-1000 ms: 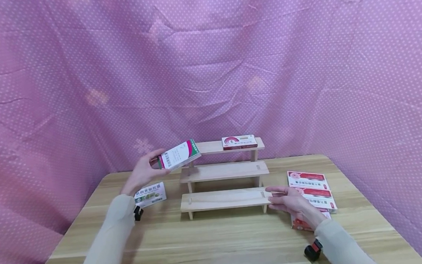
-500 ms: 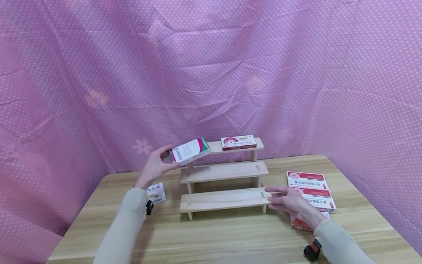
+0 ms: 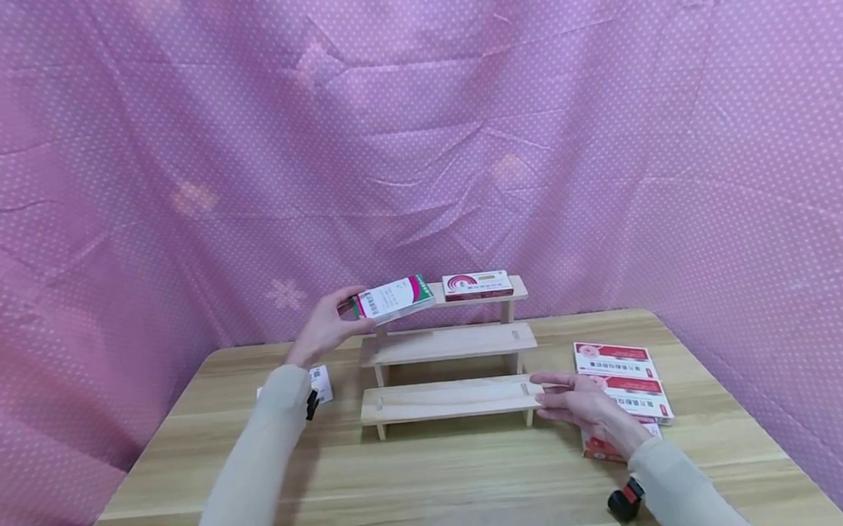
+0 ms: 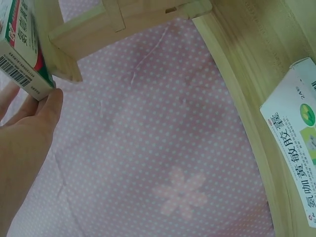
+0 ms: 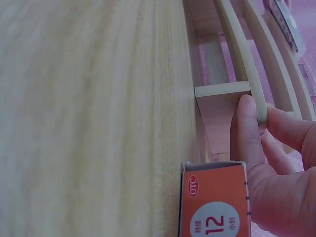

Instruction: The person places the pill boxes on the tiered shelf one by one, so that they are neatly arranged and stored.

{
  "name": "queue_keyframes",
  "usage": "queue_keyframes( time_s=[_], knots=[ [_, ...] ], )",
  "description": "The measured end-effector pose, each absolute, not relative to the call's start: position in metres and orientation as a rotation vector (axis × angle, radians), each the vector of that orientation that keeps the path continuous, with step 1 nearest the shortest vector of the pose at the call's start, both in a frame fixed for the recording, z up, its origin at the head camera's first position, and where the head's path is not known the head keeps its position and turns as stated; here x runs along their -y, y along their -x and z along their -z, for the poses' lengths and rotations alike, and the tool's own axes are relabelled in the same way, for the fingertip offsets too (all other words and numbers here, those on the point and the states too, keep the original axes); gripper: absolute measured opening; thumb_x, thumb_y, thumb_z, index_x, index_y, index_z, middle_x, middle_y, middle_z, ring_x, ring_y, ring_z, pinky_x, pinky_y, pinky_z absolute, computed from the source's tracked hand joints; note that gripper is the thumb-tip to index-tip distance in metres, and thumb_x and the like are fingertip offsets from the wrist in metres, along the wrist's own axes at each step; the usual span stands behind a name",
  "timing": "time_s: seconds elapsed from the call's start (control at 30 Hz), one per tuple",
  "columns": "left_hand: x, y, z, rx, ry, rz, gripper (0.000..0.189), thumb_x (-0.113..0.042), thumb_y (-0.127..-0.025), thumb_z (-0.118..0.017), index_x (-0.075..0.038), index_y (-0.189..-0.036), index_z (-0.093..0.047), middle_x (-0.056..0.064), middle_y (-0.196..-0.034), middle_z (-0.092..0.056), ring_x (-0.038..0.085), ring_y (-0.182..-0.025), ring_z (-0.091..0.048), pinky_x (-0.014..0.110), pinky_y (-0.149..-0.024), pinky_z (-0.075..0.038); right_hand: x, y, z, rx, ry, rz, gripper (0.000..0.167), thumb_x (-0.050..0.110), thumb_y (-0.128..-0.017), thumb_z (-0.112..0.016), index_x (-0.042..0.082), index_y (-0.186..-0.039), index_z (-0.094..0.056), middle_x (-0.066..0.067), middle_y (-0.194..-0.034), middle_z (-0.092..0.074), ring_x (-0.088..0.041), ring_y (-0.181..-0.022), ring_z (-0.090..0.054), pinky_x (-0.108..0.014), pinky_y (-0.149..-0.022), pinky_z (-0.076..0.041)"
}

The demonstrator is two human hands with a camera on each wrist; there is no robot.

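Note:
A white, green and magenta medicine box is in my left hand, gripped by its left end at the left part of the top tier of a three-tier wooden rack. In the left wrist view, the thumb and fingers hold the box by its barcode end. Whether the box rests on the tier I cannot tell. With my right hand, I pinch the right end of the lowest tier; in the right wrist view, the thumb and fingers lie on either face of the board.
A red and white box lies on the top tier's right part. Red and white boxes lie right of the rack, with an orange box by my right hand. Another white box lies on the table at left, partly behind my left arm.
My left hand has carried the green and magenta medicine box rightward along the top tier, toward the red and white box. The right hand stays at the lowest tier's end.

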State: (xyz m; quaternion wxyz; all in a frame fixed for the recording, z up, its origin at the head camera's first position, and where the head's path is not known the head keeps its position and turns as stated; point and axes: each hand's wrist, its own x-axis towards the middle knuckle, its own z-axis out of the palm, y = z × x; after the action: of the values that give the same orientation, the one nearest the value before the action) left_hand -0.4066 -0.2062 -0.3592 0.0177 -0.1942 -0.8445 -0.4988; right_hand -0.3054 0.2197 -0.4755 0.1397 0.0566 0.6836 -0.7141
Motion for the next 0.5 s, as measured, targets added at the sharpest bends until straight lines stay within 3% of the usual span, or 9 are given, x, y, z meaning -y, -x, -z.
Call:
queue_keyframes(
  time_s=[0.3,0.5],
  knots=[
    [0.197,0.416,0.353,2.694,0.626,1.453,0.079,-0.019,-0.079,-0.081,-0.01,-0.147,-0.043,0.015,-0.133,-0.058,0.031,-0.118,-0.057,0.044,-0.102,-0.049,-0.22,0.305,0.475,-1.967,-0.141,2.066,0.051,0.003,-0.091,-0.065,0.0,-0.139,-0.051,-0.025,-0.139,-0.05,-0.024,-0.104,-0.068,-0.037,-0.093,-0.057],
    [0.199,0.422,0.35,2.698,0.671,1.51,0.084,-0.014,-0.082,-0.078,-0.007,-0.152,-0.032,0.019,-0.149,-0.044,0.034,-0.135,-0.045,0.046,-0.114,-0.039,-0.22,0.305,0.474,-1.962,-0.161,2.063,0.05,0.003,-0.091,-0.065,0.001,-0.139,-0.051,-0.024,-0.137,-0.053,-0.023,-0.104,-0.068,-0.037,-0.093,-0.057]
  ],
)
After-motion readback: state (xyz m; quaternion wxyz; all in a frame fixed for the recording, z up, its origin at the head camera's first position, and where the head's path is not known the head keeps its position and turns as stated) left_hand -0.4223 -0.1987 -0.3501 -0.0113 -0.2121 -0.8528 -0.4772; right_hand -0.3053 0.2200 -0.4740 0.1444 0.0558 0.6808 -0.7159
